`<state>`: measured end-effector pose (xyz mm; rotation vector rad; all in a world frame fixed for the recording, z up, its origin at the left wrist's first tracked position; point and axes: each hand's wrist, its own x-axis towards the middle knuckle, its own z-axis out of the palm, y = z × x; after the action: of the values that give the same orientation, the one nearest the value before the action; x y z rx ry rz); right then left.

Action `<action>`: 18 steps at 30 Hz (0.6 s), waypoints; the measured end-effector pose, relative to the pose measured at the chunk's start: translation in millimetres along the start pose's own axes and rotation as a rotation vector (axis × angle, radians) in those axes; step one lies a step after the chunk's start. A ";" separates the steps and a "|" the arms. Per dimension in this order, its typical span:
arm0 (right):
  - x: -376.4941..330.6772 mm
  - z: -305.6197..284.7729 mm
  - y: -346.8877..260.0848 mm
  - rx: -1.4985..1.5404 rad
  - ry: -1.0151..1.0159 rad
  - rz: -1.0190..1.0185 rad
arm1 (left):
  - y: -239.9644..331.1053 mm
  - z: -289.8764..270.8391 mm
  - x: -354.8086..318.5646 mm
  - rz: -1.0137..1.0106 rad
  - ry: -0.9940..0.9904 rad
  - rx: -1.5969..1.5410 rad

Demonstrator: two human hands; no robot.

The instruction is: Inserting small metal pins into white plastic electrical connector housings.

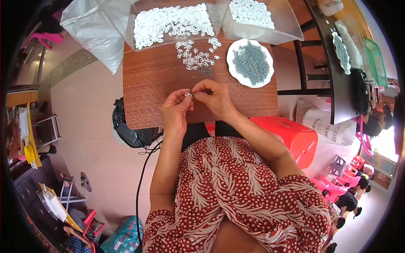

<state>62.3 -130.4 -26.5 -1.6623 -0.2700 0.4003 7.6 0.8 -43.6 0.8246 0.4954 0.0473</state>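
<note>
Over the near part of the brown wooden table [145,95], my left hand [174,111] pinches a small white plastic piece with holes [188,95]. My right hand [218,100] is close beside it, thumb and forefinger pressed together; whatever may be between them is too small to make out. Beyond my hands lies a loose scatter of similar white pieces [195,60], with a little heap of thin dark screw-like pins [205,70] at its near edge. To the right, a white scalloped plate [230,57] holds many grey screw-like pins [252,63].
Two clear plastic bins, one with a heap of white pieces [173,23], the other also part filled [252,13], stand at the far side. A white sack [95,31] is left, a red stool [295,137] right, a black bag [133,130] beside the table. People sit farther right.
</note>
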 end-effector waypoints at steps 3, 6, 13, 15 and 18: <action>-1.4 2.5 -3.5 0.045 -0.011 0.043 | 0.0 0.1 -3.1 -0.006 -0.006 0.024; -2.1 4.5 -3.6 0.084 -0.001 0.063 | 1.6 1.9 -6.2 -0.003 0.004 0.057; -3.0 10.7 -4.0 0.010 0.022 0.015 | 1.9 -4.6 -7.0 0.050 0.020 0.154; -3.4 11.3 -6.1 0.010 0.020 0.045 | 3.5 -4.9 -7.9 0.033 0.022 0.160; -2.6 12.7 -4.2 0.019 0.015 0.052 | 6.0 -3.5 -9.6 0.025 0.009 0.188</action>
<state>55.0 -119.3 -23.3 -1.6558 -0.2120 0.4281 -1.6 5.1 -37.4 1.0148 0.5029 0.0277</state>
